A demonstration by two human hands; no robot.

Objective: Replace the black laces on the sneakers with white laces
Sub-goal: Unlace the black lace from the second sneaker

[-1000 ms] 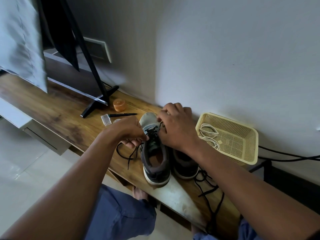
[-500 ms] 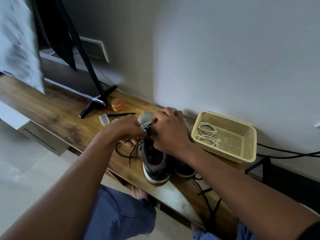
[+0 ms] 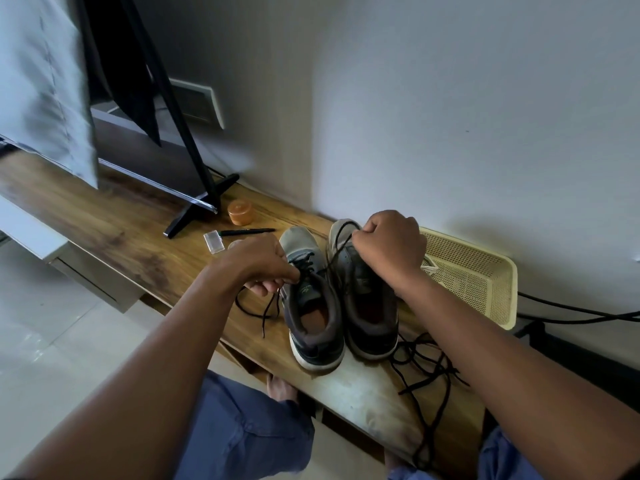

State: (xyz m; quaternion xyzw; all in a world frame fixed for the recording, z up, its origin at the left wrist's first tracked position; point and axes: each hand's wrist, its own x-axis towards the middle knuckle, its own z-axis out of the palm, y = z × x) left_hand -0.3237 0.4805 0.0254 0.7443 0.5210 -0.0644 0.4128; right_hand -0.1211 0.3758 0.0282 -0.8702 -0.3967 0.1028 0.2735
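Both hands pinch the black lace (image 3: 332,251): left hand (image 3: 258,263) steadies at centre, right hand (image 3: 389,249) draws it free.

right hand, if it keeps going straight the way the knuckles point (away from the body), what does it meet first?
Most likely the wall. The right hand, its grip closed on the black lace, sits above the right sneaker's toe, near the cream basket beside it. Depth is unclear.
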